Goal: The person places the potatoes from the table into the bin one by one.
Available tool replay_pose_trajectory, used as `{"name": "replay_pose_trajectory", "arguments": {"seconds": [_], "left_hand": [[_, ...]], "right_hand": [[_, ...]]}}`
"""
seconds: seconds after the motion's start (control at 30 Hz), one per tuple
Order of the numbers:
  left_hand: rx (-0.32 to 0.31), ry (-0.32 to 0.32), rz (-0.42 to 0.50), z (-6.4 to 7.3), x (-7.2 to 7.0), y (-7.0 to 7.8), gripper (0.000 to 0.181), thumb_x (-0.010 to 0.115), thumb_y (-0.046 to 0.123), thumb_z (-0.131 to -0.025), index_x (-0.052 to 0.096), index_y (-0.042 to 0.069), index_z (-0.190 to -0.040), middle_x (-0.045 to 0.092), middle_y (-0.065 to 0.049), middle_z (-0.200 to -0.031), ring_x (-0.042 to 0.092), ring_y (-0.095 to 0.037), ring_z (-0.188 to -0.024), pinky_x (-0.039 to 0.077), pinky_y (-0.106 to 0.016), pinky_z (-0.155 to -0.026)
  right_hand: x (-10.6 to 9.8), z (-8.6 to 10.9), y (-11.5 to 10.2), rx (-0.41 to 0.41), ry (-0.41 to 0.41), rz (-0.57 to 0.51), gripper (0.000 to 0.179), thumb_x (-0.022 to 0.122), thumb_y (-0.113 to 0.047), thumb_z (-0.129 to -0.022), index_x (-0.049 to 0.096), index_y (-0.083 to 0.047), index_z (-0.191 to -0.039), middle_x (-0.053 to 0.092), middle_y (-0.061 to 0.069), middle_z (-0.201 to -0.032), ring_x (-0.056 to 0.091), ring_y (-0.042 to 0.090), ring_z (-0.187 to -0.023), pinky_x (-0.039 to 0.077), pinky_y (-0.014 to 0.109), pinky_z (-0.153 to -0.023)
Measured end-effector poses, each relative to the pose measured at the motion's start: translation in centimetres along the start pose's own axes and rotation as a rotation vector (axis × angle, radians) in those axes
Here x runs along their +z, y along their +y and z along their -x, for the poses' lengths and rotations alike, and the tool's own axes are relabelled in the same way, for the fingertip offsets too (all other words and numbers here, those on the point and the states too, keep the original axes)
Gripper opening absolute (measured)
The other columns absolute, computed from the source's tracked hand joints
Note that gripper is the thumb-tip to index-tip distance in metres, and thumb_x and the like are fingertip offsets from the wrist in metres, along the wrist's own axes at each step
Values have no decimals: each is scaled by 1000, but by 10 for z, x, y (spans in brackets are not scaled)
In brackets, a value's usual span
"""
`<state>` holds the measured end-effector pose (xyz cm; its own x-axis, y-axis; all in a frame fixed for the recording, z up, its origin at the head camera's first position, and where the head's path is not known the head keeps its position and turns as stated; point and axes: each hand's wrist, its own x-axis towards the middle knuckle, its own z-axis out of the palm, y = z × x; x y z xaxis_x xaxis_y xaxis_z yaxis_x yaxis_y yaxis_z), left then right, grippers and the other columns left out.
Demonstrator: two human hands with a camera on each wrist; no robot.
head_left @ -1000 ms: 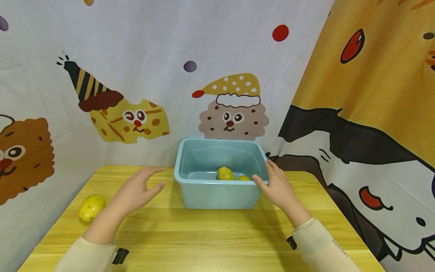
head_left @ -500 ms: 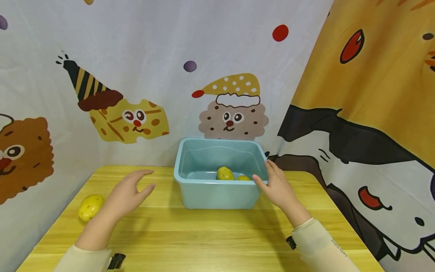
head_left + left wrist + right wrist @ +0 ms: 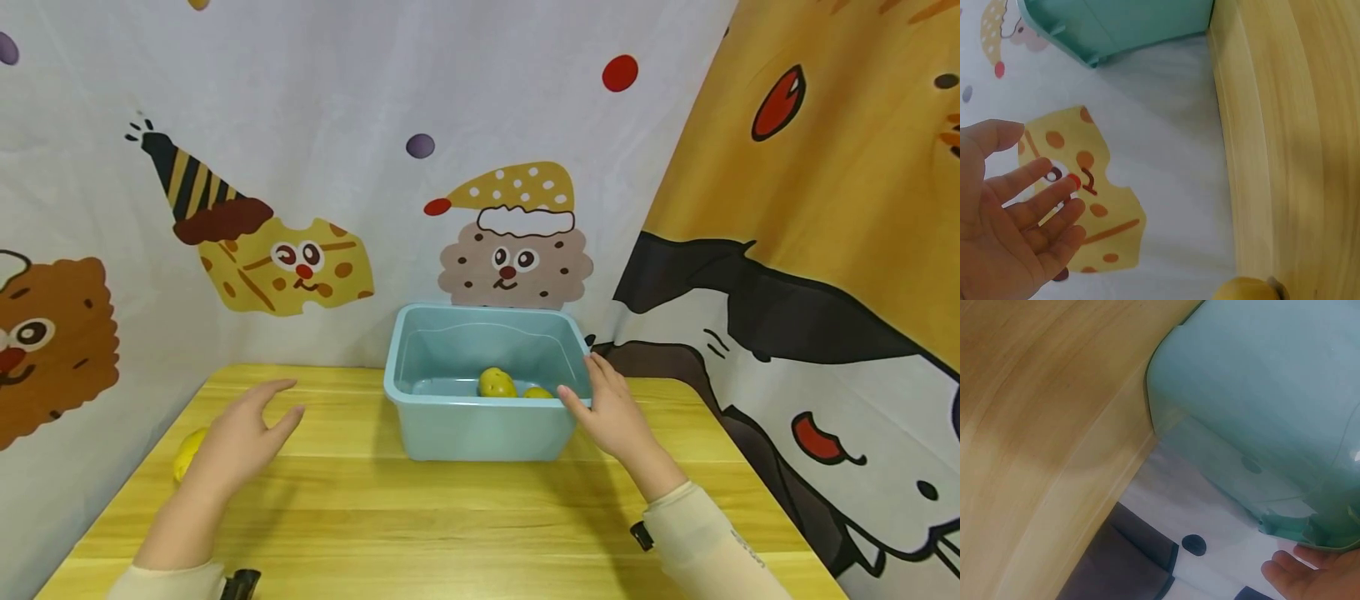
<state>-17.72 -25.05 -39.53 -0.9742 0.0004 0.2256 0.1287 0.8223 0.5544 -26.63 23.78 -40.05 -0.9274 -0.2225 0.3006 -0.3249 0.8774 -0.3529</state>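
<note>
A light blue plastic bin point(image 3: 480, 429) stands at the back of the wooden table, with two round yellow potato-like pieces point(image 3: 497, 383) visible inside. My right hand point(image 3: 618, 412) holds the bin's front right corner, its thumb at the front rim and its fingers along the right side. In the right wrist view the fingers point(image 3: 1288, 569) lie just under the rim. My left hand point(image 3: 236, 442) is in the air over the left of the table, fingers spread and nothing in it. Partly hidden behind that hand lies another yellow piece point(image 3: 187, 454); its dark-tipped end shows in the left wrist view.
The wooden table point(image 3: 420, 533) ends at a white cartoon-print curtain point(image 3: 315, 167) behind and to the left. An orange and black printed cloth point(image 3: 810, 250) hangs on the right side.
My left hand has moved left, away from the bin and toward the loose yellow piece, which it now partly covers in the head view. The right hand and the bin have stayed put.
</note>
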Motion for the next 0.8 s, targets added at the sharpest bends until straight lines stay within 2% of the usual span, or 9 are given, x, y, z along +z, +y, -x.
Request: {"name": "replay_pose_trajectory", "arguments": {"seconds": [0.1, 0.17, 0.33, 0.4, 0.53, 0.7, 0.8], "left_hand": [[-20, 15, -4, 2, -3, -6, 62, 50, 43, -104, 45, -3, -146, 44, -33, -144, 47, -55, -122, 40, -68, -95], [-32, 29, -7, 3, -5, -10, 62, 50, 43, -104, 45, -3, -145, 44, -34, -144, 54, -53, -113, 41, -68, -93], [-74, 37, -8, 7, -10, -21, 65, 47, 45, -105, 43, -4, -147, 41, -36, -145, 57, -52, -105, 42, -69, -89], [-90, 27, -7, 9, -12, -25, 66, 45, 46, -105, 41, -5, -147, 40, -37, -145, 55, -55, -108, 42, -69, -88], [-112, 20, 1, 10, -15, -33, 67, 45, 46, -105, 40, -6, -148, 39, -39, -144, 56, -56, -105, 42, -69, -87], [-127, 14, 17, 12, -16, -41, 68, 45, 46, -105, 39, -8, -147, 38, -39, -145, 41, -60, -122, 37, -72, -92], [-138, -4, 21, 13, -17, -46, 70, 44, 47, -105, 38, -8, -148, 36, -40, -145, 38, -61, -124, 36, -72, -92]], "right_hand": [[0, 0, 0, 0, 1, 0, 88, 44, -60, -100, 26, 6, -154, 21, 26, -161, 25, 49, -144, 27, 69, -110], [0, 1, 0, 1, 4, 0, 88, 44, -60, -100, 26, 6, -155, 22, 26, -161, 24, 49, -144, 28, 69, -109], [-1, 0, 0, -11, 14, 1, 87, 44, -59, -101, 26, 7, -154, 22, 27, -160, 25, 50, -143, 28, 69, -109], [-1, 0, 0, -13, 15, 0, 87, 44, -59, -101, 26, 7, -154, 22, 27, -160, 25, 50, -143, 27, 69, -109], [-2, -1, 0, -6, 10, -2, 87, 44, -60, -101, 26, 6, -154, 22, 26, -161, 25, 49, -143, 27, 69, -110], [-1, -1, 1, -4, 6, 1, 88, 45, -61, -100, 27, 7, -154, 22, 26, -161, 25, 50, -143, 28, 69, -109], [0, -1, 1, -3, 4, -1, 88, 45, -61, -100, 27, 7, -154, 22, 25, -161, 25, 49, -144, 28, 69, -109]]}}
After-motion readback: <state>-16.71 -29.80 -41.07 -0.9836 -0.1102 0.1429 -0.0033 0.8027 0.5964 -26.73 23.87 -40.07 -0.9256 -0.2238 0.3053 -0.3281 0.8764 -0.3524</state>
